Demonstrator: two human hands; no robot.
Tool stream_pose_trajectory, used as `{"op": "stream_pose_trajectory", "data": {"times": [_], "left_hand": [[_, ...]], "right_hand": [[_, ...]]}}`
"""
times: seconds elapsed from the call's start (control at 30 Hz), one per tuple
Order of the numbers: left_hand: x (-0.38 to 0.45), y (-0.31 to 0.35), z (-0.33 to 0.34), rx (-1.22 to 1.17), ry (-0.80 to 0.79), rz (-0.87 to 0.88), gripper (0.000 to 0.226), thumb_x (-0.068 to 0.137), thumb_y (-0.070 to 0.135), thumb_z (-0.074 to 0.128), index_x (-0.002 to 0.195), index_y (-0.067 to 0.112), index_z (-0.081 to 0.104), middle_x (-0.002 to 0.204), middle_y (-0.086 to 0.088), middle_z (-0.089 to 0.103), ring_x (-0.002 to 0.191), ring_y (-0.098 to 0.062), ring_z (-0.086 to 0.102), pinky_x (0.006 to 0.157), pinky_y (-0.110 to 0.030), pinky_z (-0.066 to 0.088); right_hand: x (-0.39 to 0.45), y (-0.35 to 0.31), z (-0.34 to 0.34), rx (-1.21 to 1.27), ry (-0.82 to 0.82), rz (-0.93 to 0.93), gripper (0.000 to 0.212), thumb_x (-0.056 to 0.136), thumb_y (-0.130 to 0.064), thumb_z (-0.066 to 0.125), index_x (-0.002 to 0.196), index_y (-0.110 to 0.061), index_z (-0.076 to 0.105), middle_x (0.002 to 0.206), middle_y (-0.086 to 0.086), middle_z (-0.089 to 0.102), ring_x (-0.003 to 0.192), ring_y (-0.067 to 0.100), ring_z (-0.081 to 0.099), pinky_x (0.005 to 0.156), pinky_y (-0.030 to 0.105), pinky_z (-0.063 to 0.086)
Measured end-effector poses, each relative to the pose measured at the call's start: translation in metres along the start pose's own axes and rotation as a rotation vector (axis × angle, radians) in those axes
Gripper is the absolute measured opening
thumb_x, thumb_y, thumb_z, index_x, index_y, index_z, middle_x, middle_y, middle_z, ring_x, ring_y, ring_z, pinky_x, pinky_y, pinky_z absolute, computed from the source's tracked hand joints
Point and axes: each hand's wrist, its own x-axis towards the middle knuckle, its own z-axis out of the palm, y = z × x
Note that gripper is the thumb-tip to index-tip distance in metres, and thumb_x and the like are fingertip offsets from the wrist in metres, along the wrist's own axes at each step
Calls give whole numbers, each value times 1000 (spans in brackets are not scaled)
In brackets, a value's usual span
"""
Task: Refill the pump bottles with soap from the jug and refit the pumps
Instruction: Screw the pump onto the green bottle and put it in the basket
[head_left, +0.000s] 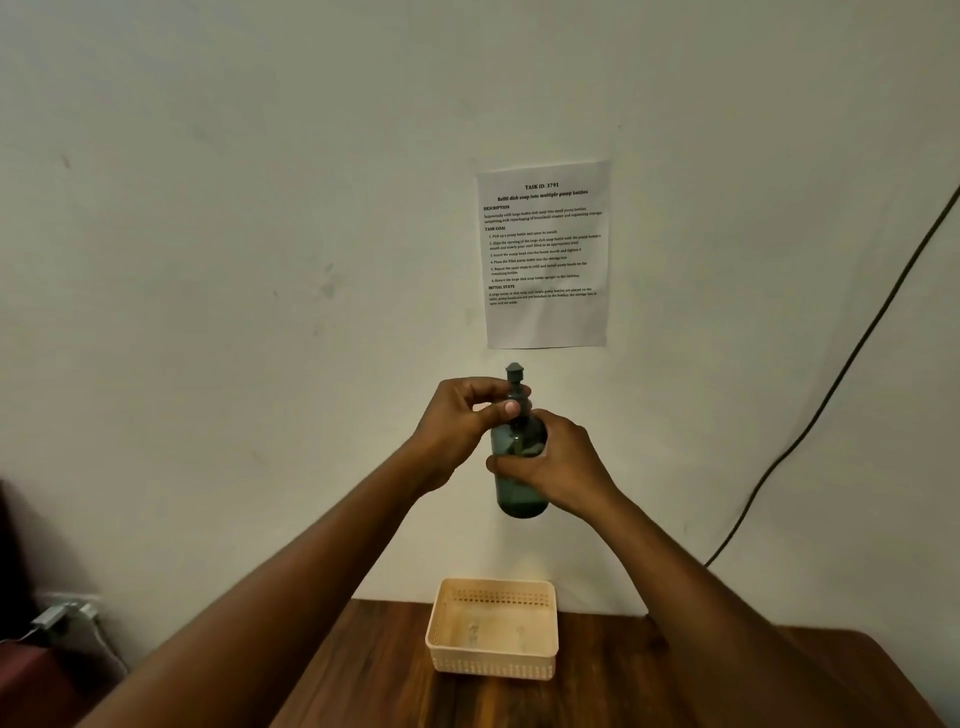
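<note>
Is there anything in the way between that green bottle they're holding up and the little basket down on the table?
Nothing visible. The bottle is held in the air by both hands, above the basket, which looks empty and open-topped, with only bare wall and air between them.

1. Pump bottle (521, 467): dark translucent green; its pump (515, 382) dark grey-green.
2. Basket (492, 665), below the bottle: pale peach, walls patterned with rows of small slots.
3. Table (374, 670) under basket: reddish-brown wood grain.
4. Instruction sheet (544, 254), above the bottle: white, black print.
5. Wall (260, 234): off-white, faint grey smudges.
6. Cable (841, 364), right of the bottle: black.
</note>
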Motion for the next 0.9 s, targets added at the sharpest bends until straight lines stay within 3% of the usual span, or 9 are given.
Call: {"op": "stream_pose_trajectory", "data": {"times": [0.1,0.2,0.3,0.4,0.47,0.6,0.67,0.77,0.9], "left_hand": [[-1,3,-5,-36,-164,-56,30,103,4,57,130,7,69,121,-7,76,121,-14,68,106,-24,48],[-1,5,-6,-101,-217,-77,33,103,11,58,136,8,64,128,-6,73,127,-16,65,109,-27,46],[-1,9,4,-60,20,-39,36,87,24,80,119,11,72,109,0,78,106,-9,72,95,-27,55],[2,11,10,51,162,33,21,80,15,87,97,10,76,89,-1,77,84,-5,73,74,-16,55],[5,13,4,81,95,23,14,85,13,82,98,10,79,100,-2,79,94,-8,74,82,-17,53],[6,15,-12,-29,-212,-31,24,100,5,62,120,-1,73,127,-5,74,122,-16,67,100,-22,53],[5,15,-12,-51,-233,-44,27,101,6,60,126,1,70,128,-6,73,124,-18,67,105,-27,52],[3,14,-6,-13,-27,-20,27,89,18,79,114,9,75,108,-1,78,105,-15,73,101,-34,54],[4,15,1,92,124,33,23,75,18,91,86,9,74,77,4,72,75,-6,68,75,-19,55]], "right_hand": [[-1,-1,-1,12,-6,-9,68,73,-45,85,132,-26,56,120,-4,64,106,20,62,87,31,56],[0,-3,-4,25,18,-12,68,72,-45,85,130,-27,56,116,-8,63,104,17,62,86,32,57],[3,-9,-5,-6,21,-28,66,72,-47,84,128,-27,57,115,-8,63,103,16,63,85,31,57],[2,-11,-3,-9,19,-42,67,73,-44,84,131,-27,57,118,-7,64,105,16,62,84,29,55],[1,-10,-4,9,5,-28,65,73,-44,84,129,-26,57,118,-6,63,106,18,62,85,30,55],[0,-9,-8,37,-21,-22,63,72,-43,85,125,-27,56,115,-6,63,103,18,63,83,30,56],[0,-8,-7,33,-15,-10,64,73,-44,85,127,-25,57,117,-5,64,104,18,62,83,30,56],[1,-8,-5,9,-10,-1,63,74,-45,84,127,-26,57,117,-7,62,104,17,61,81,27,54],[0,-8,-3,-12,-3,-5,70,73,-46,85,133,-26,55,120,-7,61,105,17,60,82,26,53]]}}
